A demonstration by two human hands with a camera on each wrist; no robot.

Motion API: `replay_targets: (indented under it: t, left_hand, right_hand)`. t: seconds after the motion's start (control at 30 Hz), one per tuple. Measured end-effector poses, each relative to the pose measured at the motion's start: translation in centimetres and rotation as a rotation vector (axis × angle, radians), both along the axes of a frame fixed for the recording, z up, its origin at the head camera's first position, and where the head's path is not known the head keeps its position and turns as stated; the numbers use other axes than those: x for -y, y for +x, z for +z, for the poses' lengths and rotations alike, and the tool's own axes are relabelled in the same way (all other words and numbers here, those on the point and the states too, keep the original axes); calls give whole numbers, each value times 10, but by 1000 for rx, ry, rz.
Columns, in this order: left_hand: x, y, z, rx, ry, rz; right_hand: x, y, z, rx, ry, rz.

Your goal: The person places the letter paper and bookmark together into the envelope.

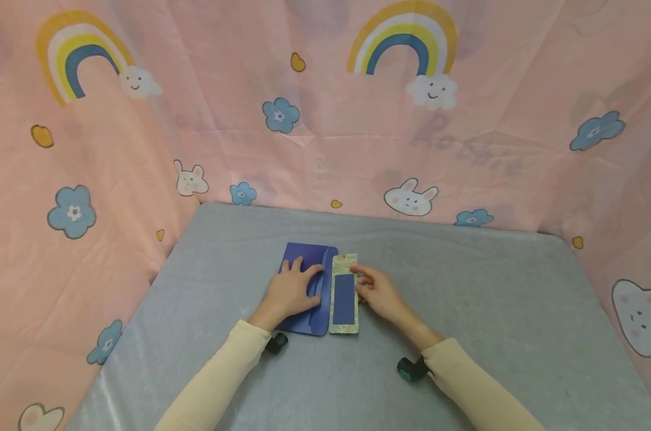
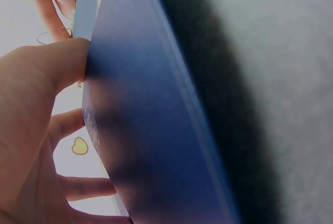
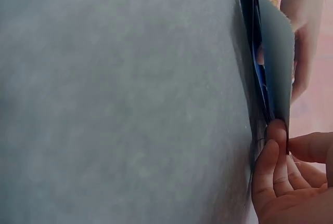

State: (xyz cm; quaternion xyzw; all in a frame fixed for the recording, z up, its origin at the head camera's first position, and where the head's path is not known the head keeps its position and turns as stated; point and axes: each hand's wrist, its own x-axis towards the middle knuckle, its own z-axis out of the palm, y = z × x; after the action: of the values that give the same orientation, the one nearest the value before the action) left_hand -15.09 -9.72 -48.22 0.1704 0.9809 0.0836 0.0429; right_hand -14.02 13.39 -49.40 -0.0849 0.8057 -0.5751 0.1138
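A dark blue envelope (image 1: pixel 303 323) lies on the grey table, its flap side toward the right. My left hand (image 1: pixel 288 291) rests on it with spread fingers; in the left wrist view the thumb (image 2: pixel 67 64) touches its surface. Just to the right is a narrow card (image 1: pixel 344 299) with a pale green patterned border and a dark blue panel. My right hand (image 1: pixel 379 293) pinches that card by its right edge. The right wrist view shows the card (image 3: pixel 278 57) tilted up, its plain underside visible, held between thumb and fingers (image 3: pixel 278 130).
A grey cloth (image 1: pixel 465 323) covers the table. Behind and at the sides hangs a pink curtain (image 1: pixel 325 155) printed with rainbows, flowers and rabbits. Each wrist carries a small black camera, such as the right one (image 1: pixel 411 369).
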Motion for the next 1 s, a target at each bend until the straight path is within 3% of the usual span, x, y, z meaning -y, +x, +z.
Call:
replay_targets:
  t: [0.43,1.0]
  left_hand:
    - [-1,0,0,6,-26,4]
    - [0,0,2,-15,-4,-4]
  right_hand:
    - [12,-5,-6,-33,64,-3]
    - [31,-9,6,-70,199,-42]
